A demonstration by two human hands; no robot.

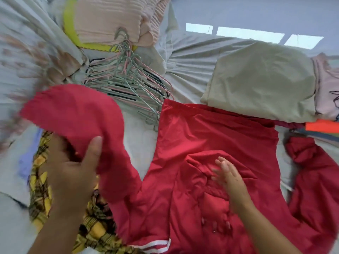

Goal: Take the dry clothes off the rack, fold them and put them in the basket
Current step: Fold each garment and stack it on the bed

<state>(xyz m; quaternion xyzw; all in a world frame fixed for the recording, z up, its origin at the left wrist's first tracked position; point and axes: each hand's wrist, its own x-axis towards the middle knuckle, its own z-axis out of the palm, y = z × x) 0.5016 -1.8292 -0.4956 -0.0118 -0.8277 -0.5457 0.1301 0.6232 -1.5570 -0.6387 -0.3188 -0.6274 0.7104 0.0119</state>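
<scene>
A red garment [211, 136] lies spread on the bed, with a white-striped hem at the bottom. My left hand [73, 167] grips one red sleeve and holds it lifted over the left side; that part is blurred. With straight fingers, my right hand [229, 175] lies flat on the wrinkled middle of the garment. Its other sleeve [315, 171] trails off to the right. A folded beige cloth [262, 79] lies beyond the red garment. No rack or basket is in view.
A pile of pink and green hangers [126, 83] lies on the grey sheet at centre left. Folded peach clothes [110, 17] with a yellow-green piece sit at the top. A yellow patterned cloth [91, 226] lies under my left arm. Pink and orange items [326, 107] lie at the right.
</scene>
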